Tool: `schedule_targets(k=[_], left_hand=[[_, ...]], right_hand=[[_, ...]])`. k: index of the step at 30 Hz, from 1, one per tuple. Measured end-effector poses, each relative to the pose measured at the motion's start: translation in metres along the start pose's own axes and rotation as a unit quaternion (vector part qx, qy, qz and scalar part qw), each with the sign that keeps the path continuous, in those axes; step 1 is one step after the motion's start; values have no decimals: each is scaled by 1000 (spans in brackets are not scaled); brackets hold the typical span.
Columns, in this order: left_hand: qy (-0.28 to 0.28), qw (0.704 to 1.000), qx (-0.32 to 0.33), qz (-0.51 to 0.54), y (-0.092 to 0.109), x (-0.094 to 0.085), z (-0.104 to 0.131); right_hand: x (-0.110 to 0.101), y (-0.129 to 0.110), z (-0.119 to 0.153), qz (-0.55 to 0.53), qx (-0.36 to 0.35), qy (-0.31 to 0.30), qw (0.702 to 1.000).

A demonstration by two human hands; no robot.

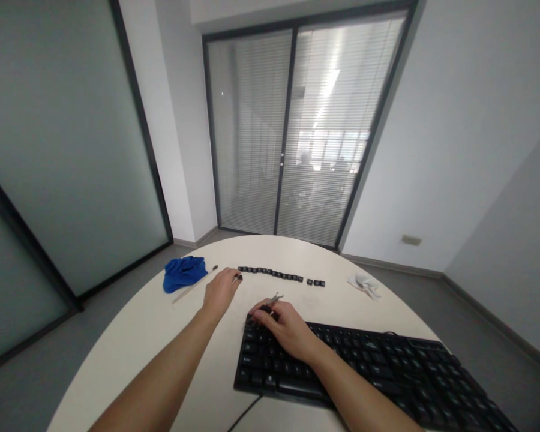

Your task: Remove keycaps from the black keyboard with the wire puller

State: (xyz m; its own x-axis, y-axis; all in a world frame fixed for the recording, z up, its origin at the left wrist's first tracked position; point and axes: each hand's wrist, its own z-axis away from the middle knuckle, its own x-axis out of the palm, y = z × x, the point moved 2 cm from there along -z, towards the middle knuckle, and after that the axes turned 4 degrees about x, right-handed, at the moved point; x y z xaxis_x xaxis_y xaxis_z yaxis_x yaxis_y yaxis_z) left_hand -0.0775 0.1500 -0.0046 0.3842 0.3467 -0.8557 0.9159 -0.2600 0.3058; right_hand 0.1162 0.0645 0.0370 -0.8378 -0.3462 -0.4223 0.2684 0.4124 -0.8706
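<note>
My left hand [222, 292] is closed in a pinch on a small black keycap [238, 277], at the left end of a row of black keycaps [270, 272] on the round table. My right hand [284, 324] is closed around a small metal tool [275, 297], whose tips point up and away. That hand rests over the upper left corner of a black keyboard [373, 354]. A short group of keycaps [315, 282] lies to the right of the long row.
A blue cloth [185, 273] lies at the table's left, beside a thin brush [193, 287]. On the right is a crumpled white cloth [364, 285]. A black cable [245, 413] runs from the keyboard toward the near edge of the pale table [135, 354].
</note>
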Motion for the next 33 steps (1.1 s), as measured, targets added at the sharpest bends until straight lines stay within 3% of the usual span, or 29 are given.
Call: schedule_targets(k=[24, 33], left_hand=[[-12, 998, -36, -42, 8, -5, 1], [-29, 999, -16, -43, 22, -7, 15]], right_hand=[[1, 0, 0, -4, 8, -4, 1000], [1, 2, 0, 9, 12, -4, 1000]])
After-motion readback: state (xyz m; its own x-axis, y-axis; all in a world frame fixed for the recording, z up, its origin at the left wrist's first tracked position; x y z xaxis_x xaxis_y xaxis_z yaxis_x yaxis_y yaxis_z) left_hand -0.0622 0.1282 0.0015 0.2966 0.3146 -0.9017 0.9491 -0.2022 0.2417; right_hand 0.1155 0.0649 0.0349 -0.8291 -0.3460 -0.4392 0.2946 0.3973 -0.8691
